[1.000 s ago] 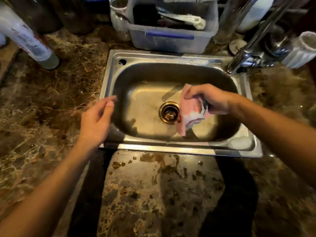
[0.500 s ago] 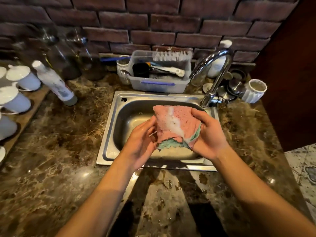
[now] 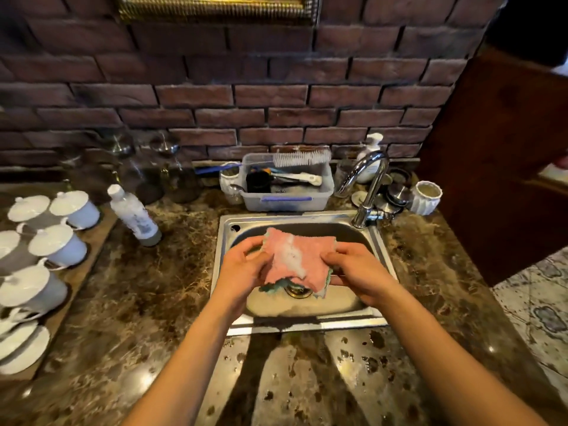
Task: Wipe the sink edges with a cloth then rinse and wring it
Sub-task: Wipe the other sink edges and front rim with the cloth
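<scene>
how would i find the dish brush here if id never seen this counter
Start at the steel sink, then look just behind its back rim to the clear plastic tub against the brick wall. The dish brush lies across the tub's top edge; its row of white bristles sets it apart from the utensils inside.

No legible text, not even on the bottle (image 3: 135,215).

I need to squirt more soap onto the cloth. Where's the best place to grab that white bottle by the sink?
Take the white bottle around its mid-body, coming from the right, the sink side. It is a slim cylinder leaning left; cups crowd its left.
</scene>
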Demonstrator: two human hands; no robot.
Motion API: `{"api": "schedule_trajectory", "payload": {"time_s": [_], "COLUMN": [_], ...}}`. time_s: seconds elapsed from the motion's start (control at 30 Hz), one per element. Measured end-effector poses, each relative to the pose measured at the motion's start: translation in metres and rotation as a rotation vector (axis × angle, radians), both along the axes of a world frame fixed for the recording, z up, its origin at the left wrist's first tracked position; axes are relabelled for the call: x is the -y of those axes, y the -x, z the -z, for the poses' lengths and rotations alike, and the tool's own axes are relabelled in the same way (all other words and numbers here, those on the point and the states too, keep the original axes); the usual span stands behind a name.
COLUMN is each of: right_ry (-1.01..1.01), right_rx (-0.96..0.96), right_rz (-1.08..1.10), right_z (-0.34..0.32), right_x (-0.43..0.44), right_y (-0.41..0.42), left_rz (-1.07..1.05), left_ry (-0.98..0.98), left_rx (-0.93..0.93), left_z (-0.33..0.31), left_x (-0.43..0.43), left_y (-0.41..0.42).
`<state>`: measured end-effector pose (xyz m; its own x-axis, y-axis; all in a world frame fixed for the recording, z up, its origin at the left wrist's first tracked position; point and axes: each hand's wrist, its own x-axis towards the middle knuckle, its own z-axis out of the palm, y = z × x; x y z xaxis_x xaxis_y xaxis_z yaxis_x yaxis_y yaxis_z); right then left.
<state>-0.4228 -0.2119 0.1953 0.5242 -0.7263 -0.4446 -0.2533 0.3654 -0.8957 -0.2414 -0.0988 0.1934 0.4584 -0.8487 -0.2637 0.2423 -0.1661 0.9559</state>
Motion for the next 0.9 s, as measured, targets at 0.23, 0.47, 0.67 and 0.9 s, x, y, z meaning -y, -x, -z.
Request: {"api": "schedule_trajectory", "payload": {"time_s": [0.23, 0.47, 0.67, 0.9], "right_ry": [0.190, 0.010, -0.068, 0.174], "right_rx": [-0.171, 0.008, 0.028, -0.004], "right_rz": [0.202, 0.346, 0.209, 0.269], "right_z": [0.006, 0.008, 0.004, 0.015], "right_x": [-0.033, -0.050, -0.049, -0.037], "right_y": [-0.050, -0.074, -0.066, -0.027], "left_rz": [0.136, 0.180, 0.109, 0.078], "left_ry": [0.064, 0.070, 0.003, -0.090], "left_rx": [0.362, 0.245, -0.024, -0.113], "left_z": [0.010, 0.019, 0.026, 0.044], "left_x": [-0.005, -0.009, -0.006, 0.012], "left_y": [-0.020, -0.013, -0.012, 0.007]}}
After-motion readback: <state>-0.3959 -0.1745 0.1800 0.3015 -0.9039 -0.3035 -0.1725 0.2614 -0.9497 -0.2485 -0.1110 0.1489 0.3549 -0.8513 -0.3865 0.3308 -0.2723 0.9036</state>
